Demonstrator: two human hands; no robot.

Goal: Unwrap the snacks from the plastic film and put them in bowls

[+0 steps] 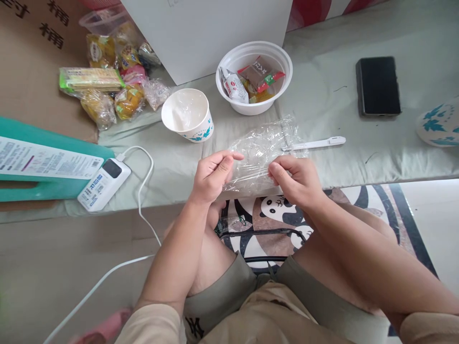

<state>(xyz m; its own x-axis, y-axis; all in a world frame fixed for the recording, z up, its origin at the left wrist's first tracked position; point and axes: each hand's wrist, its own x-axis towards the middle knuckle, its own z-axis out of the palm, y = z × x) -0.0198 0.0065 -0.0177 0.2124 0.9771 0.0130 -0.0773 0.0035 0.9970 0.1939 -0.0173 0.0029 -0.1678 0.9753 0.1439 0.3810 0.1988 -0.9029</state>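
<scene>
Left hand (pixel 212 177) and right hand (pixel 294 180) each pinch the plastic (pixel 256 150) near its close edge, over the bench (pixel 322 91) front. Edge drawn straight between them; remainder still crumpled. Bowl (pixel 254 108) already holds packets (pixel 235 88).

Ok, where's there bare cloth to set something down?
Between the white bowl and black phone, and from the phone to the cloth's front edge, save a few dark bits. Crowded: left, around snack packets and paper cup; centre, where left hand and right hand hold plastic wrap.
</scene>
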